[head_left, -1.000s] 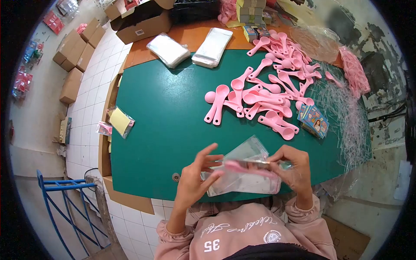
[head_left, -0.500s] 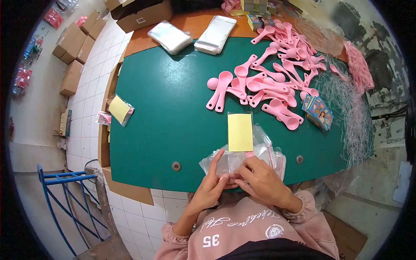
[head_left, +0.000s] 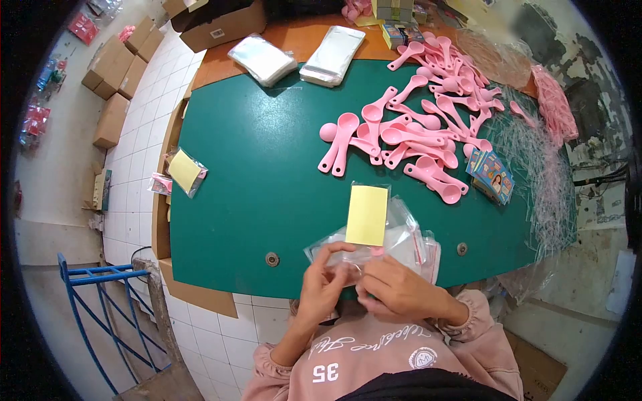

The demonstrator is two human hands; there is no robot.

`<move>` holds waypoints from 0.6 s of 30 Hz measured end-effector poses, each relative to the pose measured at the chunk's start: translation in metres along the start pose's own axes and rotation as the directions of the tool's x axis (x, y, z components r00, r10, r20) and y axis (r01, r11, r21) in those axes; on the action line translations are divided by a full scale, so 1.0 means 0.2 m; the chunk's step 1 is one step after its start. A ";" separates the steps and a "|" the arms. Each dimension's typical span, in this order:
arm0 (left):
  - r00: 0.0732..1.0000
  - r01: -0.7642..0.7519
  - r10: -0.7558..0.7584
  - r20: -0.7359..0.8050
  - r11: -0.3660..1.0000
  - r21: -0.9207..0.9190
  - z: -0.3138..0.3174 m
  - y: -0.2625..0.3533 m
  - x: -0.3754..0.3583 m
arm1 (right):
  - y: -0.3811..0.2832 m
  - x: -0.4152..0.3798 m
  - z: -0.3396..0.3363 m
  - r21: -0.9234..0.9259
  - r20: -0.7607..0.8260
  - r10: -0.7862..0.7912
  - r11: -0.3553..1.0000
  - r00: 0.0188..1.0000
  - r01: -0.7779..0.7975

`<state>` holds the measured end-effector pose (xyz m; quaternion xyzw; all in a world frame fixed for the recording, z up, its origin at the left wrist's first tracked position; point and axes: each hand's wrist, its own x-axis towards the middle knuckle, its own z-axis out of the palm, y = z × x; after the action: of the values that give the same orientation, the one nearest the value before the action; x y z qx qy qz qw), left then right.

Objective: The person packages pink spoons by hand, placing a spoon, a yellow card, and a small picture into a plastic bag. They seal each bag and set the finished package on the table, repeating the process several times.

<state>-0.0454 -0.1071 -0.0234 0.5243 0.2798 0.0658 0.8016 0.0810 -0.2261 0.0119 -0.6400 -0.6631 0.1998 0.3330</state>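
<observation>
A clear plastic bag with a yellow card [head_left: 366,215] in it lies near the table's front edge. A bit of pink plastic [head_left: 378,251] shows just below the card, mostly hidden by my fingers. My left hand [head_left: 323,286] is closed on the bag's near end, thumb and index finger bent toward each other. Close beside it, my right hand [head_left: 400,287] pinches the same end with curled fingers. Under both hands spreads a stack of clear plastic bags [head_left: 428,257].
Pink measuring spoons [head_left: 414,137] lie heaped at the right, beside a stack of printed cards [head_left: 491,175]. Shredded plastic strips [head_left: 542,174] cover the right edge. Two stacks of clear bags [head_left: 332,55] lie at the back. A filled packet [head_left: 186,171] sits on the left edge.
The bag with the yellow card has shifted toward me and tilted slightly. My left index finger, stretched out before, is now bent down onto the bag.
</observation>
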 end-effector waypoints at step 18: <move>0.974 0.106 -0.118 0.193 0.992 0.073 0.01 0.05 -0.02 | 0.03 0.01 -0.10 -0.042 0.004 0.099 0.994 0.995 -0.098</move>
<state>-0.0446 -0.1064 -0.0127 0.5362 0.2303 -0.0401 0.8111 0.0999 -0.2266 0.0219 -0.6781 -0.6356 0.2040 0.3075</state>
